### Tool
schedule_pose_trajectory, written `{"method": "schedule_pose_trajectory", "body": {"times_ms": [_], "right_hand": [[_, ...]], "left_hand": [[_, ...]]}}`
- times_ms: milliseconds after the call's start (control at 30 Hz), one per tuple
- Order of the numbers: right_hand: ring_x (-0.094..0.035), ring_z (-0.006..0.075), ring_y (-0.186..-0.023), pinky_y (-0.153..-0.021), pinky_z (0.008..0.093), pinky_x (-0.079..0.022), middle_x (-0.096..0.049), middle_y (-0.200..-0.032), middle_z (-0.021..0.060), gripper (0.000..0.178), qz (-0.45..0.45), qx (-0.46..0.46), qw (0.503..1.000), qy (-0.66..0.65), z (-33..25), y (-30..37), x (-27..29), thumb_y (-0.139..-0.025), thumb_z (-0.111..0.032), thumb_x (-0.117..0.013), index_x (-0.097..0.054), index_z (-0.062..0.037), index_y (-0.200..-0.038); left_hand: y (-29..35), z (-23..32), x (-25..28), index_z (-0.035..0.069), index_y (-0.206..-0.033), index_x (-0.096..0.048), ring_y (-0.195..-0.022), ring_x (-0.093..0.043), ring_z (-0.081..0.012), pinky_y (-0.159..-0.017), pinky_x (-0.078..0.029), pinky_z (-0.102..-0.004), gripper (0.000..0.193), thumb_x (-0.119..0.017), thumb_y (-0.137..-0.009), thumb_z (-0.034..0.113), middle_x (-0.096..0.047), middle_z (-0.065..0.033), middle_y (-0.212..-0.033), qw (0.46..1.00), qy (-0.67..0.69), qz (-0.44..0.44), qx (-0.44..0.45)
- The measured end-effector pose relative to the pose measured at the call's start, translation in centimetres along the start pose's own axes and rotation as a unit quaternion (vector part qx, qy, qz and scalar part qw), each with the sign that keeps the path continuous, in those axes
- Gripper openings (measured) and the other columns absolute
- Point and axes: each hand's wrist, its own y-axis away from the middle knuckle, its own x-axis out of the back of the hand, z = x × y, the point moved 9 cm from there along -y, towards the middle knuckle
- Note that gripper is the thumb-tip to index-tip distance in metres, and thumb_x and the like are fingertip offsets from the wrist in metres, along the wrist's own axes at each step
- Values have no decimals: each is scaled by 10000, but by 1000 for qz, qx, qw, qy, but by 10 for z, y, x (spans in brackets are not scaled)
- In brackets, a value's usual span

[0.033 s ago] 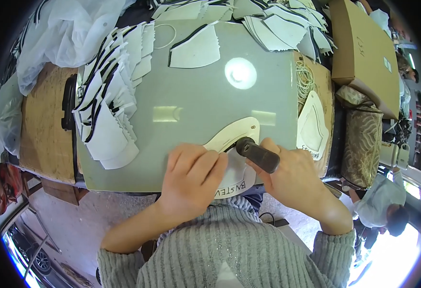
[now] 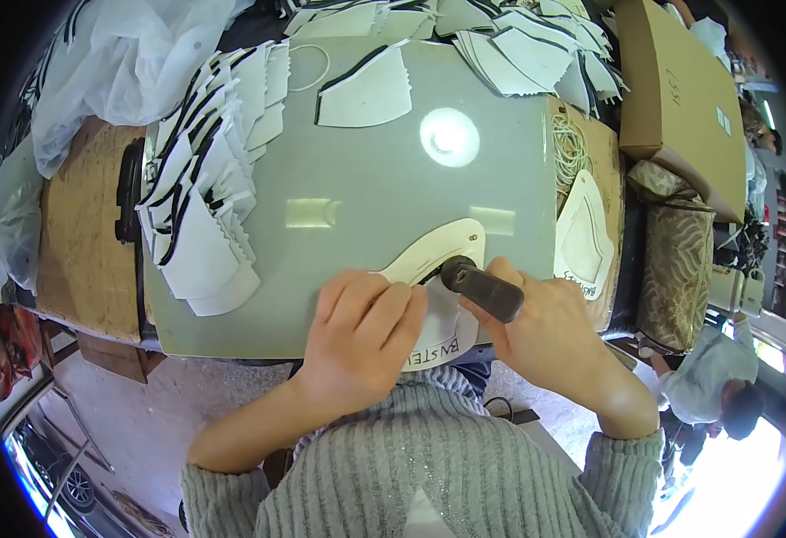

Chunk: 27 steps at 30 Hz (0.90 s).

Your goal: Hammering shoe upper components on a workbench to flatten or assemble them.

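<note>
A cream curved template with narrow slots and small holes lies at the table's near edge. White material with handwriting on its near part shows below it and reaches past the edge. My left hand is closed, its bent fingers pressed on the template's left end; the fingertips are partly hidden. In my right hand is a short dark tool with a rounded end, set against the template's inner curve. The tool's working tip is hidden. A dark strip shows beside it.
Overlapping white pieces with black edging lie at left. One similar piece lies apart; more pieces are piled at the back. Coiled cord, another template and a cardboard box are at right. Plastic bags stand back left.
My left hand has shifted very slightly to the right. The right hand, the tool and the template look the same.
</note>
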Motion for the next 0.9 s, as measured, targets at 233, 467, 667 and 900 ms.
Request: {"method": "schedule_pose_trajectory", "body": {"times_ms": [233, 467, 667, 900], "right_hand": [[-620, 309, -561, -486, 404, -476, -582, -773, 108, 161, 46, 39, 996, -70, -22, 2, 23, -944, -189, -661, -642, -48, -1021], [-613, 313, -534, -480, 415, -469, -554, -663, 97, 138, 63, 15, 995, -73, -21, -1, 32, -949, -190, -658, -630, -57, -969], [-607, 326, -526, -478, 428, -468, -553, -638, 99, 144, 26, -23, 999, -18, -5, 0, 4, -957, -203, -648, -614, -63, -956], [-609, 337, -543, -483, 437, -465, -566, -660, 104, 143, 21, -35, 999, -27, -6, -1, 6, -959, -207, -642, -617, -68, -984]], "left_hand": [[-2, 3, 2, -57, -958, -696, -878, -594, -254, -762, -473, -393, 302, -717, -670, 29, -615, -78, -962, 1000, 12, -9, 10], [-2, 0, 1, -43, -959, -699, -868, -587, -247, -756, -474, -390, 269, -728, -700, 23, -614, -75, -953, 1000, 8, -6, 11], [2, -14, 6, 4, -964, -708, -899, -585, -260, -760, -469, -387, 307, -754, -661, 20, -627, -66, -969, 995, 47, 22, 82], [7, -7, 2, 32, -1001, -713, -902, -586, -275, -781, -462, -387, 325, -771, -681, 24, -631, -56, -976, 999, 38, -2, 30]]}}
